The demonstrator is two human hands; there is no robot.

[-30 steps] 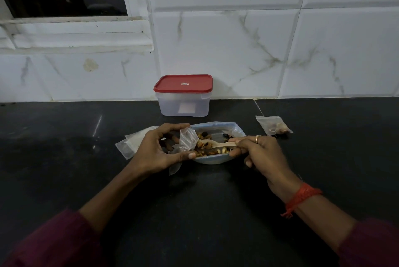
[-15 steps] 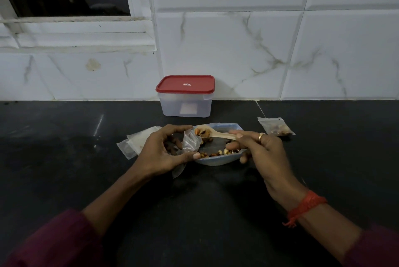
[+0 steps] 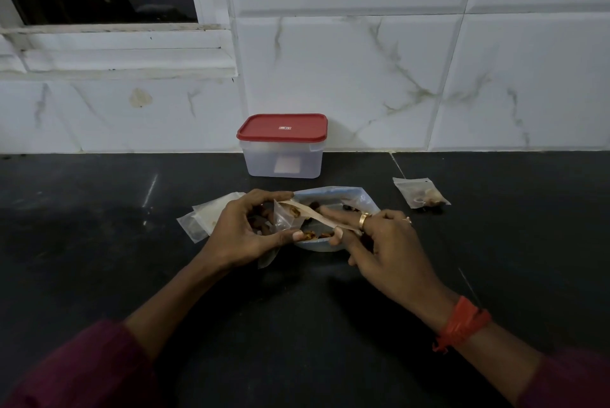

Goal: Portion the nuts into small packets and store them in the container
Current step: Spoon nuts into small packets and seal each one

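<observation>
Right grip (image 3: 386, 242): pinches spoon (image 3: 317, 218), lifted from bag (image 3: 359, 199) to packet (image 3: 282, 216) mouth; left grip (image 3: 241, 232) holds packet open; tipping nuts (image 3: 318, 235) next.

Left hand (image 3: 244, 232) covers most of the small packet (image 3: 282, 219) it pinches; contents blurred. The wooden spoon (image 3: 317, 218) handle end vanishes under right hand (image 3: 386, 242) fingers. Behind both grips, blue-edged pouch (image 3: 333, 191) half blocked. Empty packets (image 3: 201, 219), left of the grip, partly hidden. Lid logo (image 3: 284, 127) unreadable. Sleeves (image 3: 82, 371) cut off at bottom edge.
</observation>
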